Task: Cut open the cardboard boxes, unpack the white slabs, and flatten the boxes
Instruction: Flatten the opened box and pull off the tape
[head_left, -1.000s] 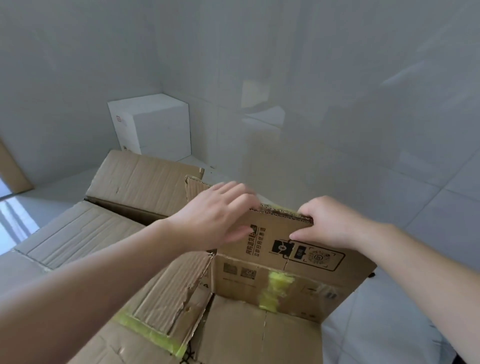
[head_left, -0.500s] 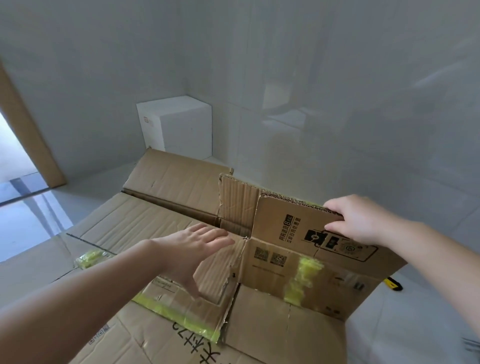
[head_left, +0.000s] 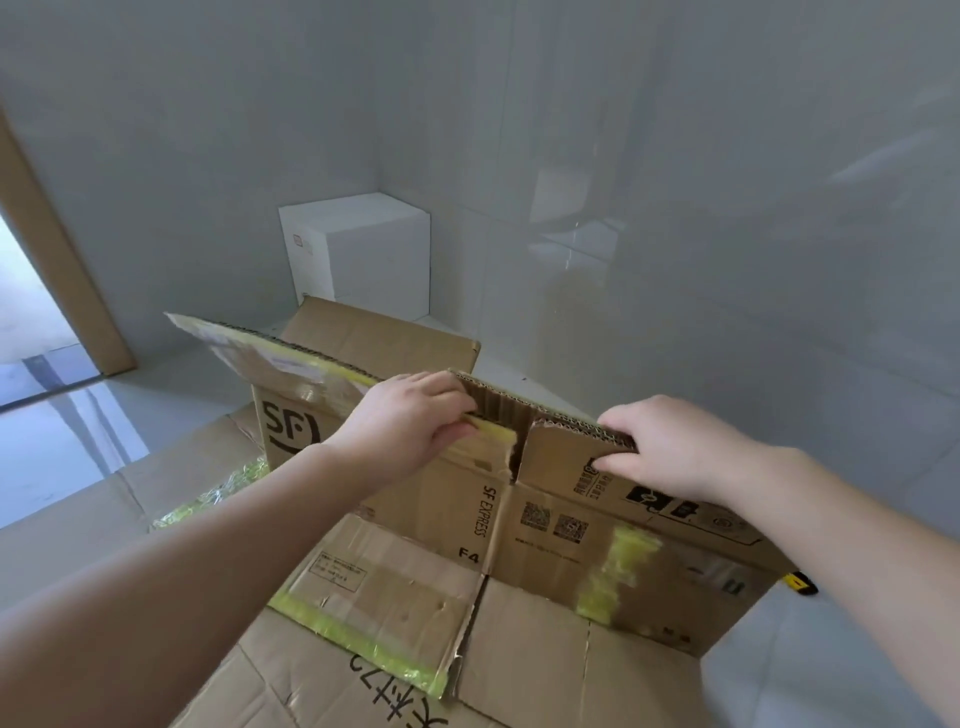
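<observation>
1. My left hand (head_left: 410, 421) has its fingers curled over the top edge of the left flap (head_left: 291, 358) of the brown cardboard box (head_left: 519, 525), and it grips there
2. My right hand (head_left: 670, 447) pinches the top edge of the right flap (head_left: 566, 441), thumb in front and fingers behind
3. I think the step is folding this box flat. I would push both flaps down together, slow and even, so the card bends on its folds and does not rip more at the torn gap between my hands
4. I would keep my fingers on top, so they do not get squashed under the card
5. The box sits on the floor (head_left: 67, 431) right in front of me, on top of other flat cardboard (head_left: 545, 670). Its long side runs from left to right, and the wall I hold stands up, with the flaps pointing up and a bit away from me
6. Sticky yellow tape (head_left: 613, 577) is on the box wall
7. A white box (head_left: 363, 249) stands in the far corner, and a small yellow and black tool (head_left: 802, 583) peeks out by the right end
</observation>
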